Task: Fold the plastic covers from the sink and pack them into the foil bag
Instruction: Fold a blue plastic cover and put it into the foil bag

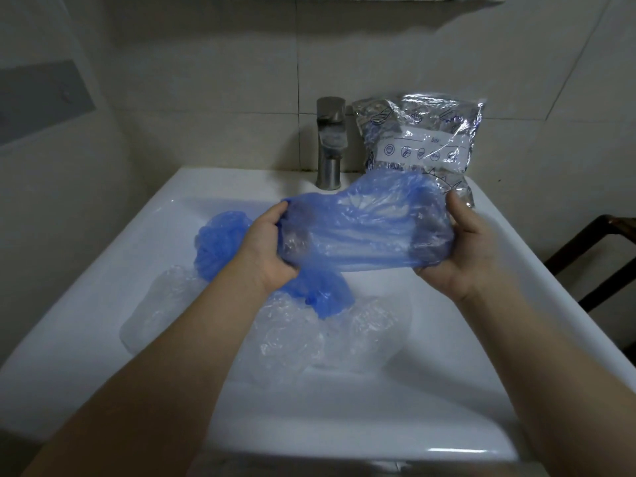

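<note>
A translucent blue plastic cover is stretched flat between both hands above the white sink. My left hand grips its left end and my right hand grips its right end, fingers tucked inside the cover. Below it, more crumpled blue covers lie in the basin, along with clear crumpled plastic covers. The silver foil bag stands upright on the sink's back right ledge, leaning against the wall.
A steel tap rises at the back middle of the sink, just left of the foil bag. Tiled wall lies behind. A dark wooden frame stands to the right of the sink.
</note>
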Available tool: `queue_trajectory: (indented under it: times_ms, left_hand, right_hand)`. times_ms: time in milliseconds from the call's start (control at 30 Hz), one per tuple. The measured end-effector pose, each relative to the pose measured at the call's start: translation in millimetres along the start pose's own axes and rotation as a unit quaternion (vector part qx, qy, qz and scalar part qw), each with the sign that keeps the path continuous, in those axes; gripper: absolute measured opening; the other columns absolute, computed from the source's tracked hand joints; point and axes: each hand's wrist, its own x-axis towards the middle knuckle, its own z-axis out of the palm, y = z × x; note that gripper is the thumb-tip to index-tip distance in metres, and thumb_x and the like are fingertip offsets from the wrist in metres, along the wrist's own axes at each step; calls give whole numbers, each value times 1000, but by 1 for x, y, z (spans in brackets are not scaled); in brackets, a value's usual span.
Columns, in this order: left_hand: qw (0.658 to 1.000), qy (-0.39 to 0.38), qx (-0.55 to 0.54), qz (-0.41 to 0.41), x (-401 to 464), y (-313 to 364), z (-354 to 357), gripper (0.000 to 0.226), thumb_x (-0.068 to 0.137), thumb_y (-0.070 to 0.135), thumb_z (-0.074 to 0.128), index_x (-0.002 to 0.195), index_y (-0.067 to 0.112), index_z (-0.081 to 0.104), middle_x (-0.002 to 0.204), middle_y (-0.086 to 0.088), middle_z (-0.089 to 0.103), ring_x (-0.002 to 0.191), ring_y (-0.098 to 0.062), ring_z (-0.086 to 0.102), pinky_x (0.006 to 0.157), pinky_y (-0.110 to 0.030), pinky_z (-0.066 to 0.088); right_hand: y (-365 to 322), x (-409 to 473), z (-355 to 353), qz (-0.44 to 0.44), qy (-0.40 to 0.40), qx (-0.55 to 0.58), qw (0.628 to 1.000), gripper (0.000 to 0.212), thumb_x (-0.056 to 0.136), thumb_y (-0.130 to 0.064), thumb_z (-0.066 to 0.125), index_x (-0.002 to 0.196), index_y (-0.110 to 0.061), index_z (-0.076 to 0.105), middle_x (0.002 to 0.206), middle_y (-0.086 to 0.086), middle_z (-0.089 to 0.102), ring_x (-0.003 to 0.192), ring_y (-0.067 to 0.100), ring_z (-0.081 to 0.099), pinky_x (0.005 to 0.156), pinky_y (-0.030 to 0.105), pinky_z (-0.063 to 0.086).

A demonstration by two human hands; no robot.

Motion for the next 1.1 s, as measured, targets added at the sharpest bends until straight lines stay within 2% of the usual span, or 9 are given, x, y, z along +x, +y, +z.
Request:
queue_trajectory:
  times_ms: [67,167,267,367,467,633,867,967,1100]
  left_hand:
    - [999,20,32,-15,-1,-4,-1,32,95,25,43,68,15,59,49,4,63,41,-10,61,39,-14,45]
    - [998,22,52,8,3,-8,-2,24,93,18,41,77,14,58,58,2,64,52,-11,61,51,-18,47]
    - [989,30,139,46,5,-9,-3,20,93,21,43,85,15,60,82,0,64,73,-14,58,65,-25,45]
    - [986,-27,156,43,-1,-10,1,31,96,31,39,91,13,63,89,-1,66,79,-14,62,69,-25,44]
    - [975,-101,193,46,-7,-17,13,48,95,48,30,98,12,63,90,-1,69,79,-12,67,74,-25,47]
    - [970,-158,154,104,-10,-29,20,30,81,38,53,96,12,61,81,-3,66,67,-8,64,62,-22,53]
    - [965,-86,194,153,-6,-26,11,15,94,13,50,84,12,60,65,3,66,59,-8,62,65,-25,52]
    - [978,-83,97,165,-1,-21,11,16,96,13,46,90,12,61,80,-2,68,69,-11,66,67,-26,54]
    - [974,-126,60,176,-5,-12,9,19,97,12,43,92,14,62,85,0,70,80,-12,67,81,-28,54]
  right_hand:
    - [-1,-2,8,-1,22,-16,1000,28,59,-25,79,82,-13,72,83,4,61,80,20,59,94,30,44]
    - [-11,-5,20,-46,109,-20,993,5,76,-16,63,75,-12,66,66,1,66,62,14,64,64,22,54]
    - [-25,-7,21,-256,152,-130,946,5,82,-14,54,81,-17,57,58,-10,61,54,4,55,55,16,46]
    - [-23,-8,14,-470,161,-470,730,11,81,-15,46,87,-18,56,72,-15,59,64,1,46,63,19,37]
    - [2,-6,19,-482,52,-729,483,22,78,-16,43,95,-8,55,92,18,58,76,21,47,58,29,37]
    - [47,1,25,-427,-118,-841,311,20,80,-19,51,88,-13,68,92,9,66,64,31,62,43,30,45]
    - [48,-1,19,-362,-172,-857,324,39,87,-39,42,96,-13,70,91,6,65,71,29,61,59,32,45]
    - [42,-5,22,-361,-125,-772,508,38,91,-38,41,102,-12,67,99,5,62,84,21,60,71,30,46]
    - [35,1,21,-352,128,-589,717,23,88,-29,58,108,-20,54,113,1,53,102,13,51,89,22,39]
